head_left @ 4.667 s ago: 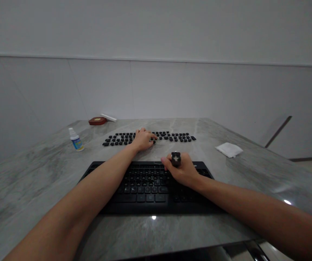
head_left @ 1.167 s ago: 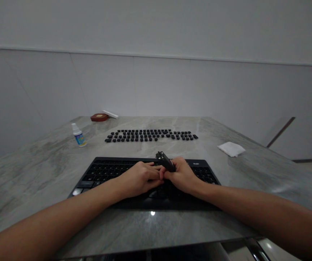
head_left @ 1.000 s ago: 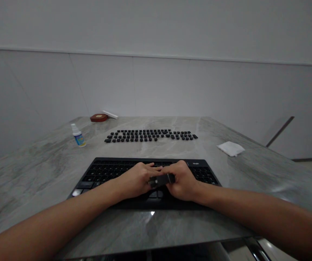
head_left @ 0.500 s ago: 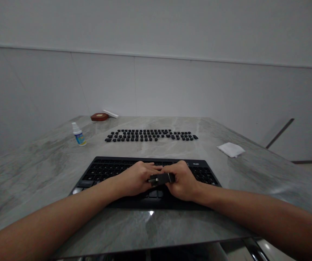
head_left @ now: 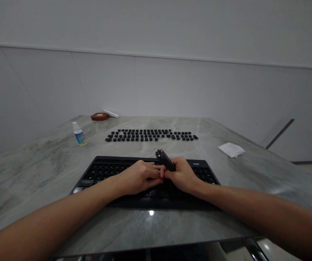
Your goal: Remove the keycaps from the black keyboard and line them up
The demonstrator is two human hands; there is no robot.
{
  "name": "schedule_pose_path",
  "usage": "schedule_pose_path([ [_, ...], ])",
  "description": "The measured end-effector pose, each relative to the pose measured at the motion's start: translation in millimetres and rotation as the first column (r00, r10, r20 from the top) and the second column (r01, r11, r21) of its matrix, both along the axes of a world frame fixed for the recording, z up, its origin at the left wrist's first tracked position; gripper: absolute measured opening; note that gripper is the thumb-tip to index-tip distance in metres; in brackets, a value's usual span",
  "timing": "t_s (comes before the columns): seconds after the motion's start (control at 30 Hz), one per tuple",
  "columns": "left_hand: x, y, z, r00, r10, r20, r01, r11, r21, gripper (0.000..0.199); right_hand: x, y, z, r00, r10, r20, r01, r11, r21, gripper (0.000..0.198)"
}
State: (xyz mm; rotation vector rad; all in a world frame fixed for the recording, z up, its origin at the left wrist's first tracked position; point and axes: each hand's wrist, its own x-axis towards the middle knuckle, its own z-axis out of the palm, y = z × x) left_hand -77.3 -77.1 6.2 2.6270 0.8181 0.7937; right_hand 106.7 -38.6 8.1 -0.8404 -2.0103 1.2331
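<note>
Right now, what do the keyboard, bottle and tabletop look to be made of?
Keyboard: likely black plastic, satin; soft sheen on its keys.
Bottle: probably plastic, smooth; opaque white top.
Tabletop: polished stone or stone-look slab; grey veining, sharp light reflection.

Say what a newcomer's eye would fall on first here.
Probably the two hands close together over the middle of the black keyboard: the left hand with fingers extended, the right hand gripping a black tool. Next, the rows of loose keycaps on the table beyond the keyboard. The bottle at left and white cloth at right also stand out.
</note>
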Motion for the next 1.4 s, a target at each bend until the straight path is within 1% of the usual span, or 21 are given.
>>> schedule_pose_path([
  [0.1,-1,1,-0.9,1.000,0.009,-0.015,-0.009,1.000,0.003,0.017,-1,0,2,1.000,0.006,-0.012,-0.006,1.000,-0.005,0.018],
  [0.17,-1,1,-0.8,1.000,0.004,-0.013,-0.004,1.000,0.007,0.017,0,0,1,1.000,0.014,-0.015,-0.013,0.999,0.035,0.019],
  [0.2,-1,1,-0.5,1.000,0.003,-0.008,-0.003,1.000,0.007,0.017,1,0,-1,1.000,0.014,-0.016,-0.013,0.997,0.075,0.019],
  [0.27,-1,0,0.4,1.000,0.003,0.010,-0.003,1.000,0.010,0.017,5,-1,-4,0.999,0.025,-0.026,-0.018,0.974,0.225,0.018],
  [0.3,-1,-1,1.0,1.000,0.004,0.017,-0.004,1.000,0.012,0.017,7,-2,-5,0.999,0.038,-0.039,-0.023,0.941,0.337,0.018],
  [0.37,-1,-1,2.1,1.000,0.004,0.018,-0.004,1.000,0.014,0.017,12,-3,-7,0.994,0.097,-0.060,-0.047,0.828,0.559,0.017],
  [0.4,0,-2,2.5,1.000,0.001,0.013,-0.001,1.000,0.011,0.018,14,-3,-7,0.992,0.114,-0.060,-0.052,0.779,0.624,0.017],
  [0.43,0,-2,2.7,1.000,-0.001,0.013,0.001,1.000,0.009,0.018,15,-3,-7,0.991,0.118,-0.057,-0.052,0.754,0.655,0.017],
  [0.47,0,-2,2.7,1.000,-0.002,0.014,0.001,1.000,0.009,0.019,16,-3,-6,0.993,0.108,-0.048,-0.049,0.749,0.661,0.017],
  [0.6,0,-3,1.9,0.999,-0.013,0.043,0.011,0.998,0.060,0.018,15,0,-4,0.999,0.046,-0.014,-0.027,0.772,0.635,0.017],
  [0.7,-1,-4,1.7,1.000,-0.010,0.027,0.006,0.993,0.115,0.018,15,0,-2,0.997,0.070,-0.014,-0.046,0.774,0.631,0.016],
  [0.8,-3,-5,1.9,1.000,0.026,-0.003,-0.025,0.993,0.117,0.019,18,-1,2,0.993,0.105,-0.047,-0.048,0.751,0.659,0.018],
  [0.87,-6,-6,2.3,0.999,0.051,-0.006,-0.050,0.995,0.083,0.020,20,-1,4,0.993,0.098,-0.069,-0.026,0.738,0.675,0.018],
  [0.97,-8,-8,3.1,0.995,0.095,0.000,-0.095,0.995,-0.009,0.026,22,2,6,0.994,0.091,-0.067,-0.023,0.742,0.670,0.019],
  [1.07,-9,-10,3.8,0.982,0.186,0.029,-0.181,0.976,-0.121,0.028,23,5,6,0.989,0.143,-0.038,-0.084,0.754,0.651,0.017],
  [1.13,-9,-11,3.8,0.968,0.248,0.033,-0.240,0.959,-0.148,0.030,23,5,6,0.979,0.203,-0.025,-0.138,0.746,0.652,0.015],
  [1.2,-10,-11,3.1,0.960,0.278,0.003,-0.276,0.954,-0.115,0.031,22,4,6,0.968,0.249,-0.018,-0.172,0.719,0.674,0.014],
  [1.27,-11,-10,1.9,0.958,0.285,-0.022,-0.286,0.956,-0.057,0.026,22,3,7,0.964,0.266,-0.011,-0.185,0.697,0.693,0.014],
  [1.33,-12,-9,0.5,0.960,0.280,-0.027,-0.280,0.960,-0.020,0.016,22,2,7,0.963,0.269,-0.010,-0.186,0.693,0.697,0.014],
  [1.4,-13,-7,-0.4,0.963,0.268,-0.015,-0.268,0.963,-0.001,0.011,22,2,8,0.964,0.266,-0.010,-0.186,0.699,0.691,0.014],
])
